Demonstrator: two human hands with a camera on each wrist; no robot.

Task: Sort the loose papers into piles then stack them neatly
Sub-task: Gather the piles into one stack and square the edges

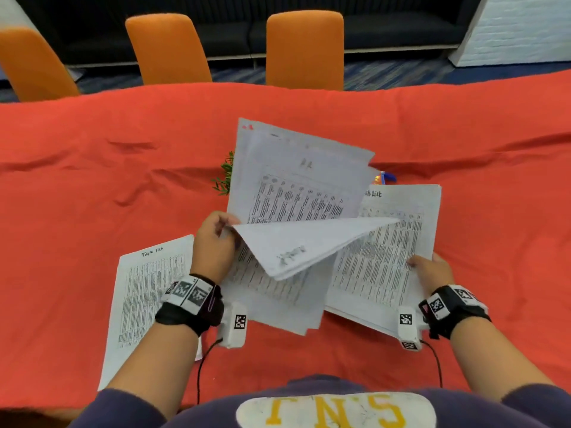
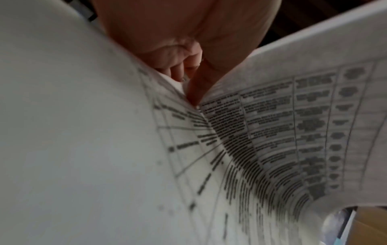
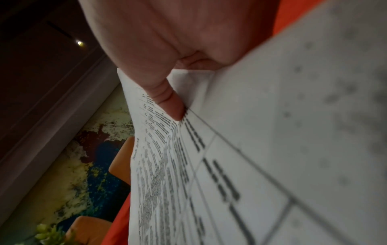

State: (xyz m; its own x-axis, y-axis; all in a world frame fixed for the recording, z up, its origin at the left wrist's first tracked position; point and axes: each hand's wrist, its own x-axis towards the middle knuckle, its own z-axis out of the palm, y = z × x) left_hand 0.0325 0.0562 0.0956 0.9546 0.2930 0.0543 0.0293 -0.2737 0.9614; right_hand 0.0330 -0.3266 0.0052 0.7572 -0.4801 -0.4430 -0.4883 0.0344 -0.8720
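My left hand (image 1: 216, 236) pinches the left edge of a loose bundle of printed sheets (image 1: 293, 193) held above the red tablecloth; one sheet (image 1: 296, 245) folds over toward me with its blank back up. The left wrist view shows the fingers (image 2: 188, 69) curled between two printed sheets (image 2: 272, 132). My right hand (image 1: 432, 270) grips the right edge of a thicker stack (image 1: 386, 251) headed "Task List", thumb (image 3: 167, 101) on top of the stack (image 3: 209, 165). A single "Task List" sheet (image 1: 145, 291) lies flat at the left, partly under my left forearm.
The table is covered with a wrinkled red cloth (image 1: 92, 180). Green leaves (image 1: 225, 174) and a small blue object (image 1: 386, 177) peek out behind the papers. Orange chairs (image 1: 304, 47) stand along the far edge.
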